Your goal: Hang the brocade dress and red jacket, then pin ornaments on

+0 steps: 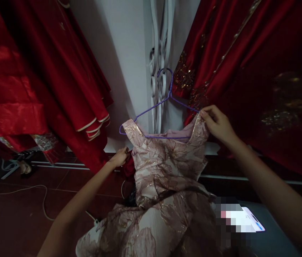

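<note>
A pale pink dress (164, 167) with gold floral pattern hangs on a purple wire hanger (164, 103). The hanger's hook is caught on white ornamental metalwork (159, 53). My right hand (216, 123) pinches the dress's right shoulder strap where it meets the hanger arm. My left hand (119, 157) is closed on the dress's left side near the armhole, next to a bit of red cloth. The skirt spills down toward me.
Red satin garments (33, 89) hang at left, and red gold-embroidered ones (260, 78) at right. A white wall (124, 53) stands behind. A white cable (42, 200) lies on the dark red floor. A lit phone screen (250, 219) rests at lower right.
</note>
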`<action>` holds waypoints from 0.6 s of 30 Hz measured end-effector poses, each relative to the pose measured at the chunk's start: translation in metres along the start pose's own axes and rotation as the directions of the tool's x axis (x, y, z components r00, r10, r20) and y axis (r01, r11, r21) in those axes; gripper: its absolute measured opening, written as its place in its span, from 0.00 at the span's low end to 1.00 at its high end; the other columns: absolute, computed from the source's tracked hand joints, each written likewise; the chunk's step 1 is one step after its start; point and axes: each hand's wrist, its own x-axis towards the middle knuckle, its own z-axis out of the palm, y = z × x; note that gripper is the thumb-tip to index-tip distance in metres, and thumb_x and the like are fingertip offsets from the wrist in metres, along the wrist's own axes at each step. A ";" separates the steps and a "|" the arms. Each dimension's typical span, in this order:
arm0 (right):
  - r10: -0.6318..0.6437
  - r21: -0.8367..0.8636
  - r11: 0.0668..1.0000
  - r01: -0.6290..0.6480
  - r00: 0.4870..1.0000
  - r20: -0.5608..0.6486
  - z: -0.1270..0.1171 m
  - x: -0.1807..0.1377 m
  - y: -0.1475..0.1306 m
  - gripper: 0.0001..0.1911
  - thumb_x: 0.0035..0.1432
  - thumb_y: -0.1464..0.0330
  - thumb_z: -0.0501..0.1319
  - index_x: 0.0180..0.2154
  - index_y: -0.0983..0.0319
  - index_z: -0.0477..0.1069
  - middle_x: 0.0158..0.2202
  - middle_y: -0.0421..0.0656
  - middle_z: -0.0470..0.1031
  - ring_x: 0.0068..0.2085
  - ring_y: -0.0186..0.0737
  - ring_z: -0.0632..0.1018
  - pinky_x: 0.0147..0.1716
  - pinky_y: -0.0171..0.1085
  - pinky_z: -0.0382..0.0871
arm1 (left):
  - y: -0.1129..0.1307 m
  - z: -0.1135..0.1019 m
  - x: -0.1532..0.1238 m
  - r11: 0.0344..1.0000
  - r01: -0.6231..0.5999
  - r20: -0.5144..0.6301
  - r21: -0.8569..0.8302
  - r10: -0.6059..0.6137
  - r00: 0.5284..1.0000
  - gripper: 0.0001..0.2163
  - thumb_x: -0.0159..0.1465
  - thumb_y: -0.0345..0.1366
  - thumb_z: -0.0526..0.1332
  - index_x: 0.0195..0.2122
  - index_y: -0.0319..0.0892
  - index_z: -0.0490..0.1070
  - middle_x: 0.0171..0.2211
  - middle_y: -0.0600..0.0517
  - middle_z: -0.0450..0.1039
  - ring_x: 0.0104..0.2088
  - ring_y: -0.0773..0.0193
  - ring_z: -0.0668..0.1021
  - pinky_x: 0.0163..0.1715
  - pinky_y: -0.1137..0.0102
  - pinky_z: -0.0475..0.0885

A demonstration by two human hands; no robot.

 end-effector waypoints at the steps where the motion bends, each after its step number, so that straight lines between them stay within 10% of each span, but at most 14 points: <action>1: -0.003 0.000 1.000 0.003 1.000 0.001 0.000 0.000 0.000 0.13 0.58 0.56 0.53 0.33 0.59 0.65 0.27 0.38 0.68 0.28 0.33 0.68 0.29 0.33 0.61 | -0.001 -0.001 0.001 1.000 -0.006 0.032 0.001 0.006 0.999 0.11 0.57 0.30 0.51 0.36 0.38 0.71 0.41 0.42 0.64 0.42 0.56 0.69 0.46 0.63 0.62; 10: 0.000 0.000 1.000 0.000 1.000 -0.007 0.000 -0.001 0.000 0.13 0.58 0.57 0.53 0.34 0.59 0.66 0.27 0.38 0.68 0.28 0.33 0.68 0.30 0.33 0.61 | 0.003 0.000 -0.001 0.997 -0.053 0.094 0.051 0.048 0.994 0.28 0.43 0.46 0.66 0.45 0.38 0.70 0.45 0.40 0.66 0.47 0.47 0.67 0.49 0.59 0.60; 18: 0.016 0.044 0.999 -0.017 1.000 0.023 -0.003 -0.001 -0.006 0.13 0.57 0.57 0.54 0.33 0.60 0.65 0.28 0.38 0.67 0.29 0.33 0.68 0.31 0.32 0.60 | -0.020 -0.027 0.005 0.983 -0.048 0.242 -0.175 0.090 0.966 0.13 0.44 0.46 0.67 0.25 0.41 0.74 0.34 0.48 0.73 0.46 0.55 0.69 0.48 0.67 0.61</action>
